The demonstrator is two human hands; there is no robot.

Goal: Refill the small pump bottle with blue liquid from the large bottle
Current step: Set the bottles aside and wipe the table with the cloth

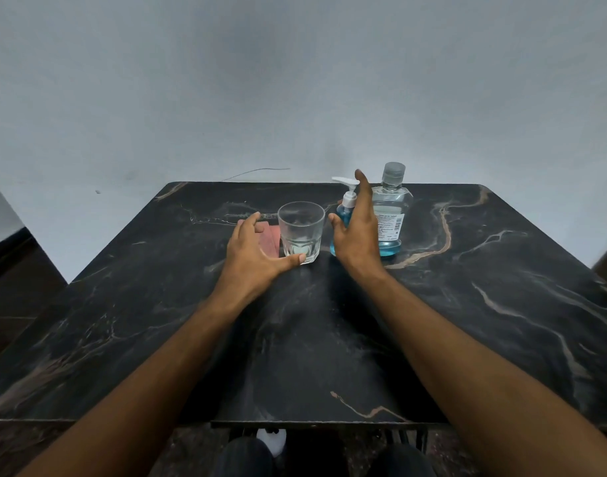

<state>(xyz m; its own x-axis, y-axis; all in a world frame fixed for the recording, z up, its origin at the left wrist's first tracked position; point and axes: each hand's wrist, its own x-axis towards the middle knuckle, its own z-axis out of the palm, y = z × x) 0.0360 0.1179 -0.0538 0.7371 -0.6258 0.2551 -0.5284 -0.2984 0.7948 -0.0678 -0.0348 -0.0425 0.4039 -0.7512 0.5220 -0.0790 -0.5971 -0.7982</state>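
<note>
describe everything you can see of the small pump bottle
The small pump bottle stands upright on the dark marbled table, between the clear glass and the large bottle, toward the far edge. It looks like clear plastic with blue liquid inside, topped by a white pump head whose nozzle points left. The pump is on. The right hand, open, covers its right side from this view; whether it touches cannot be told.

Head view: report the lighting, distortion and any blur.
Head view: dim, even light, soft shadows under the forearms; wide-angle bending bows the black marble table edges; the clear glass tumbler and large clear bottle are sharp, as are both hands, left and right.
</note>
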